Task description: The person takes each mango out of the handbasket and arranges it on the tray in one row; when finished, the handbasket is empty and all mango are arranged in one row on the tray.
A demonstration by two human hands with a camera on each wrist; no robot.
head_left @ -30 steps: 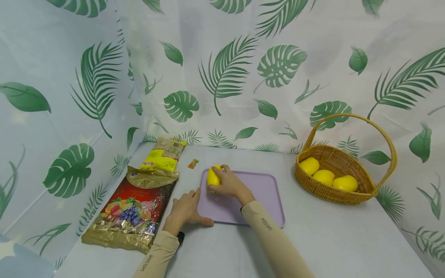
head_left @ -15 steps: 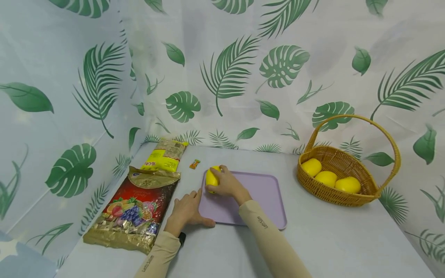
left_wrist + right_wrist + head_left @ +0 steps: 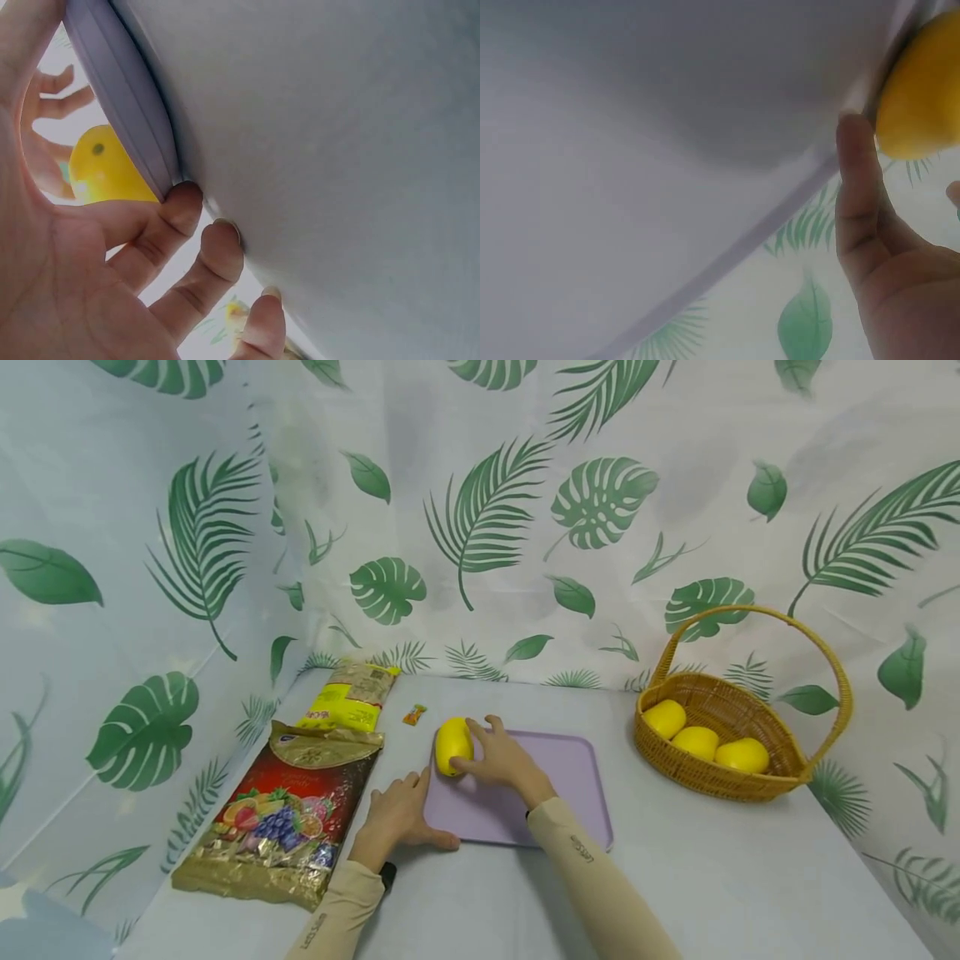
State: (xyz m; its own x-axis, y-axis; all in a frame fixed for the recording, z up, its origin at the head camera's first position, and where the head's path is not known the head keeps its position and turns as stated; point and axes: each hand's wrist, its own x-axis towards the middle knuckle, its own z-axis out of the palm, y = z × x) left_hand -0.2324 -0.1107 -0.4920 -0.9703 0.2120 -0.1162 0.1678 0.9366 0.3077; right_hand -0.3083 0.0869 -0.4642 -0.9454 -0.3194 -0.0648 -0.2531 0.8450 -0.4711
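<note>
Yellow fruit (image 3: pixel 453 747) at upper-left corner of purple tray (image 3: pixel 566 781), mid-frame; right wrist view crops it. Right hand (image 3: pixel 502 759) beside it, fingers apart, contact hard to tell. Left hand (image 3: pixel 399 815), fingers spread, touches tray.

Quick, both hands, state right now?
Left hand: open, touching the purple tray at its edge.
Right hand: open beside the yellow fruit, not gripping it; whether the thumb touches is unclear.
</note>
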